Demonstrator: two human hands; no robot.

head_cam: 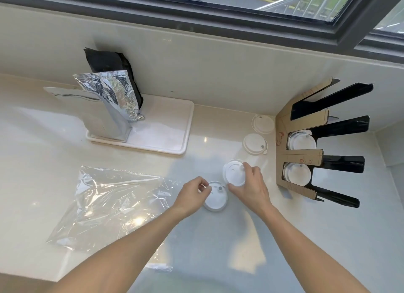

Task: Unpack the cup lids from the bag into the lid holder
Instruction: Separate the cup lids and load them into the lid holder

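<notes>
A clear plastic bag (109, 203) lies flat and crumpled on the counter at the left. My right hand (251, 187) grips a white cup lid (233, 172), tilted up off the counter. My left hand (192, 194) pinches the rim of another white lid (215, 199) lying flat. Two more lids (254, 144) (262, 124) rest on the counter near the lid holder (301, 154), a cardboard and black rack at the right. White lids sit in two of its slots (301, 142) (296, 174).
A white tray (166, 126) at the back carries silver foil pouches (111, 102) and a black pouch (109, 61). Behind it rises a pale wall with a dark window frame (218, 14). A pale countertop (328, 238) spreads around my arms.
</notes>
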